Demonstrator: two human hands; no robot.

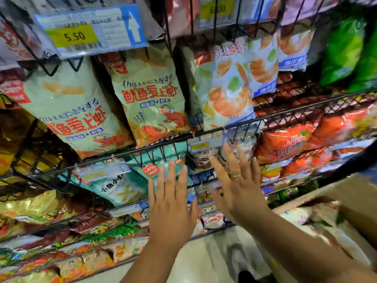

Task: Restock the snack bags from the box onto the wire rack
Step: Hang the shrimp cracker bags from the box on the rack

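Cardboard box (350, 193) right of wire rack (142, 147) is holding more snack bags (302, 218); left hand (171, 207) & right hand (238, 193) are hovering before rack, spread, gripping nothing; restock prob. unfinished.

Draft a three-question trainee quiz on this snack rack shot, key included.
1. True or false: the left hand and the right hand are both spread open, holding nothing.
2. Multiple choice: the brown cardboard box appears at the A) lower right, B) upper left, C) top centre of the head view.
3. Fill in: the yellow price label at the top of the black wire rack reads ____.

Key: 1 true; 2 A; 3 5.50.
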